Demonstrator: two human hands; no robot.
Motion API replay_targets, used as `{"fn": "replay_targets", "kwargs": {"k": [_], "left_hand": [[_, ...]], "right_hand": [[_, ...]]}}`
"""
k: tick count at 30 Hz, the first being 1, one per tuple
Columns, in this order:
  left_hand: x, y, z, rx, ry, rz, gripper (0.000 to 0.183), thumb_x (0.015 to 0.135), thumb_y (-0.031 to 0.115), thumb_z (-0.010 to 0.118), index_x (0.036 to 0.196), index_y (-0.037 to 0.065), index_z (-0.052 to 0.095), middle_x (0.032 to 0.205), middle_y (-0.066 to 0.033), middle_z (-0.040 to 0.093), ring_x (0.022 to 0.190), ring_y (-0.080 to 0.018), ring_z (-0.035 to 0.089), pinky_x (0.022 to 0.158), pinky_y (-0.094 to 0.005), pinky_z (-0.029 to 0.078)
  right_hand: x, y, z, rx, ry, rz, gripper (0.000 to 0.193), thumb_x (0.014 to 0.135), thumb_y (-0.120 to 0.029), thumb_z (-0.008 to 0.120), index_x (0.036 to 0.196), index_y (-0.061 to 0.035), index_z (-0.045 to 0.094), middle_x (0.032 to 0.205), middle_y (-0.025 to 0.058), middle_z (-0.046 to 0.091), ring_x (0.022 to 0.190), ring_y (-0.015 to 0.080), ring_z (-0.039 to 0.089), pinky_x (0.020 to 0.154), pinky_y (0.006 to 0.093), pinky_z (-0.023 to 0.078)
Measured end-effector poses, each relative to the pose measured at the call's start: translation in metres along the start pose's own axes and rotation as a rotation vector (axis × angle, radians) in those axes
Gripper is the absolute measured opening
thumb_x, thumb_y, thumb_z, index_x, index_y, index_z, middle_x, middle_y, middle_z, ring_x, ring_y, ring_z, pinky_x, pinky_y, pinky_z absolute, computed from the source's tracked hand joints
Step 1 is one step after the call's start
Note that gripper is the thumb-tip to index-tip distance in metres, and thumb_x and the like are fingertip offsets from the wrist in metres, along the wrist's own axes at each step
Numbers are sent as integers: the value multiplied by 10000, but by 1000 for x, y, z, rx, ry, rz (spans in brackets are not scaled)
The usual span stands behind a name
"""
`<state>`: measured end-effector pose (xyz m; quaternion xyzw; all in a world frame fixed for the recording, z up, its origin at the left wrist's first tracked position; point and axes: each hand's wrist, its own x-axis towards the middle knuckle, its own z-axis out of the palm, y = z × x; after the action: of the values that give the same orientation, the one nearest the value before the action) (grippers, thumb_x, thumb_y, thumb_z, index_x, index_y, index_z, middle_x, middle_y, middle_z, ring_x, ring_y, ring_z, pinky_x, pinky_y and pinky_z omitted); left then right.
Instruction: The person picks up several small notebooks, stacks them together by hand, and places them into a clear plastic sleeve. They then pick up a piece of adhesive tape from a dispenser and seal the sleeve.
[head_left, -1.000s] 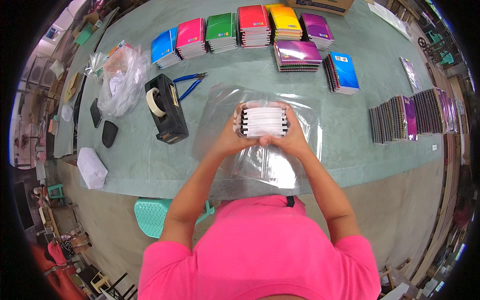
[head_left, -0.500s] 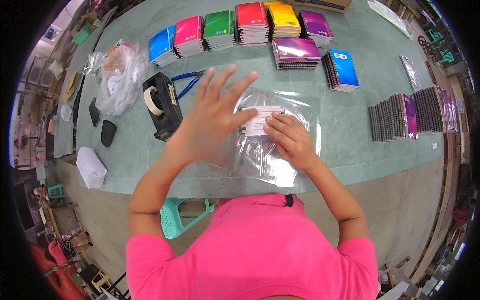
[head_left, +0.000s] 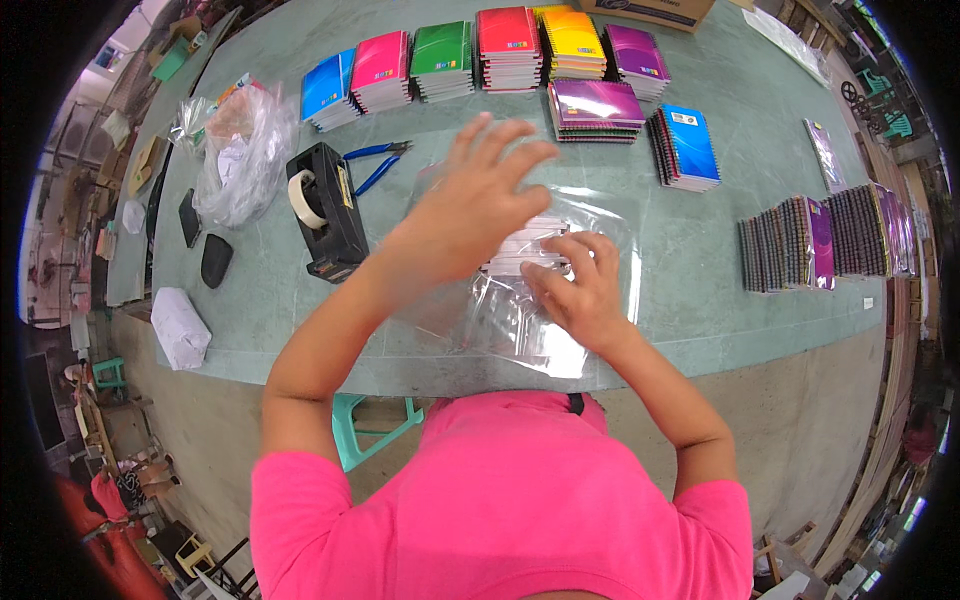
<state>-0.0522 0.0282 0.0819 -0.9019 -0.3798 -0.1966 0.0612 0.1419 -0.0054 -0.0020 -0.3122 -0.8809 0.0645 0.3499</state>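
Observation:
A small bundle of notebooks (head_left: 512, 258), white page edges uppermost, lies wrapped in or on a clear plastic sheet (head_left: 540, 335) before me. My right hand (head_left: 585, 290) rests at the bundle's right side, fingers bent and apart, with the thumb and forefinger touching it. Above its left part, my left hand (head_left: 475, 205) is raised with fingers spread, slightly smeared by motion, and it partly hides the bundle. No object shows in the left hand. Just left of it stands a black tape dispenser (head_left: 345, 215) with a roll of tape.
Blue-handled pliers (head_left: 372, 172) lie behind the dispenser. Stacks of coloured notebooks (head_left: 442, 60) line the far side, with a blue stack (head_left: 688, 145) nearer. Upright spiral notebooks (head_left: 785, 245) stand at right. A crumpled plastic bag (head_left: 240, 150) and a dark pouch (head_left: 216, 260) sit at left.
My left hand has moved right, over the bundle. My right hand's fingers have gone from lying flat on the bundle to bent and spread apart at its side.

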Motion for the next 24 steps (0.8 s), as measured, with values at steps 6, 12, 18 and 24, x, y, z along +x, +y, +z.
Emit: {"fn": "replay_targets", "kwargs": {"k": [6, 12, 18, 24], "left_hand": [[-52, 25, 7, -332, -60, -233, 385, 605, 166, 777, 917, 71, 573, 1225, -134, 460, 1191, -342, 393, 989, -474, 328], [-56, 17, 57, -959, 278, -713, 535, 571, 88, 819, 1036, 68, 557, 1119, -148, 524, 1001, -254, 552, 852, -325, 440], [-45, -11, 54, -879, -72, -565, 382, 628, 97, 768, 972, 37, 613, 880, -85, 589, 878, -199, 571, 774, -307, 453], [-42, 6, 36, -314, -112, -181, 264, 654, 129, 720, 872, 28, 610, 867, -110, 576, 782, -292, 529, 715, -384, 459]], "right_hand": [[17, 12, -6, 269, -134, 159, 150, 689, -183, 704, 794, -103, 632, 1026, 78, 528, 927, 284, 453, 826, 401, 343], [17, 12, -6, 235, -86, 143, 322, 640, -207, 776, 886, -62, 625, 1061, 112, 510, 1008, 296, 447, 848, 396, 359], [44, 32, -6, 687, -334, 631, 397, 620, -149, 781, 966, -31, 626, 970, 100, 545, 927, 272, 538, 840, 321, 433], [48, 26, -8, 352, -287, 192, 327, 648, -85, 712, 960, -34, 629, 928, 105, 564, 915, 279, 550, 811, 338, 437]]}}
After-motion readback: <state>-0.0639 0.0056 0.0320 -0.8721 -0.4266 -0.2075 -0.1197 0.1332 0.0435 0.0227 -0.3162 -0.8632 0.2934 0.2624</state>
